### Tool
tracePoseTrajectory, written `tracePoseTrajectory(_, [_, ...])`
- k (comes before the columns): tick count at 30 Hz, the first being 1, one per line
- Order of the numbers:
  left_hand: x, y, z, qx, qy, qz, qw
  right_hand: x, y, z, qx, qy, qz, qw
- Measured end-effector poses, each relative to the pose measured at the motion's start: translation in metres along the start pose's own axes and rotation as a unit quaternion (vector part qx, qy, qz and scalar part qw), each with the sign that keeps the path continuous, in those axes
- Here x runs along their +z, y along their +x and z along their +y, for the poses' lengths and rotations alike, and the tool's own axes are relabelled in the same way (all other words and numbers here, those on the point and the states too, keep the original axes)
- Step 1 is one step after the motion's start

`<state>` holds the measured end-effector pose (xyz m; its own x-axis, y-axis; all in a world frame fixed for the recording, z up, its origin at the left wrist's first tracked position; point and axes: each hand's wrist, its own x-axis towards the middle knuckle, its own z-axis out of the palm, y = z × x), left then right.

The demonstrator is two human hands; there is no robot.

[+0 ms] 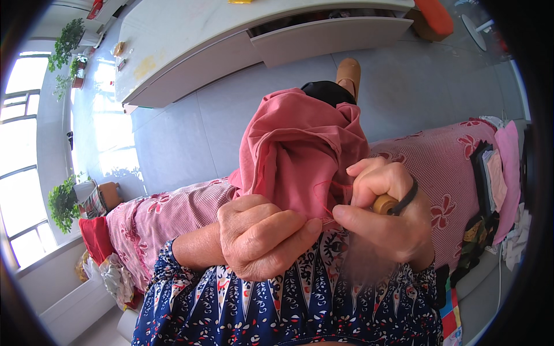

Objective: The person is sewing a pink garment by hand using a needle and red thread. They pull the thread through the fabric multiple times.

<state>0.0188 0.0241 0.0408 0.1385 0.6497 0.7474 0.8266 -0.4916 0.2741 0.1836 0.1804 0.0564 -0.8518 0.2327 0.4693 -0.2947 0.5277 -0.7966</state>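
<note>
A pink fabric garment [298,168] lies bunched over my lap, its opening facing me. My left hand [266,238] pinches the near edge of that cloth between thumb and fingers. Close on its right, my right hand [385,212] has its thumb tip at the same edge, beside a loop of red thread [318,194]. Within the curled right fingers sits a brownish-yellow cylindrical object [384,204], perhaps a wooden handle, with a black band [407,199] running from it around the fingers. Whether a needle is between the right fingertips cannot be seen.
A patterned pink cover [173,216] spreads over the sofa on both sides. Folded clothes [489,173] are stacked at the right. Beyond my knees stands a low white cabinet [207,65] with a drawer [333,41] pulled out. Potted plants [62,203] stand near the windows at left.
</note>
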Motion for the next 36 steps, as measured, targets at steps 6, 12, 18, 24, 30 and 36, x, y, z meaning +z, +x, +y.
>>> tracePoseTrajectory(6, [0.000, 0.001, 0.000, 0.001, -0.004, -0.003, 1.000, 0.002, -0.001, 0.002, -0.014, -0.009, 0.013, 1.000])
tracePoseTrajectory(12, [-0.001, 0.002, 0.000, -0.016, -0.011, -0.023, 1.000, 0.001, -0.002, -0.002, 0.030, -0.009, -0.008, 0.999])
tracePoseTrajectory(18, [0.002, 0.012, 0.005, -0.284, -0.224, -0.100, 0.927, -0.014, 0.000, 0.012, 0.100, 0.041, -0.120, 0.987])
tracePoseTrajectory(24, [-0.004, 0.029, -0.001, -0.644, -0.591, -0.091, 0.478, -0.004, -0.006, 0.045, 0.151, 0.274, -0.100, 0.944])
tracePoseTrajectory(30, [-0.002, 0.030, -0.004, -0.668, -0.602, -0.067, 0.432, -0.003, -0.011, 0.051, 0.194, 0.340, -0.088, 0.916])
tracePoseTrajectory(36, [0.000, 0.029, -0.004, -0.664, -0.611, -0.074, 0.425, -0.005, -0.012, 0.052, 0.197, 0.357, -0.089, 0.909])
